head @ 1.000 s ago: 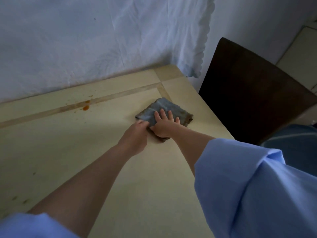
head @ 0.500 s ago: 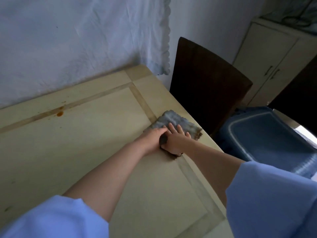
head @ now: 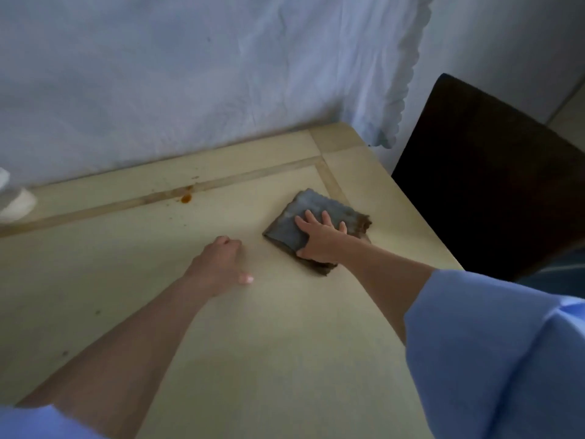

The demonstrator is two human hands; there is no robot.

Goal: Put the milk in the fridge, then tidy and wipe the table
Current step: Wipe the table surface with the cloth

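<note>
A folded grey cloth [head: 316,213] lies flat on the pale wooden table [head: 253,343], near its far right corner. My right hand [head: 319,239] presses down on the cloth with fingers spread and the thumb hooked over its near edge. My left hand [head: 221,264] rests on the bare tabletop a little to the left of the cloth, apart from it, fingers curled and holding nothing. An orange stain [head: 186,199] marks the table by the inlaid strip, left of the cloth. No milk or fridge is in view.
A dark wooden chair [head: 484,172] stands against the table's right edge. A pale blue curtain [head: 190,74] hangs along the table's far side. A white object [head: 15,202] sits at the far left edge. Small dark specks dot the table's left part.
My left hand has let go of the cloth and moved left onto the bare table. The right hand stays on the cloth. The camera has swung back left.
</note>
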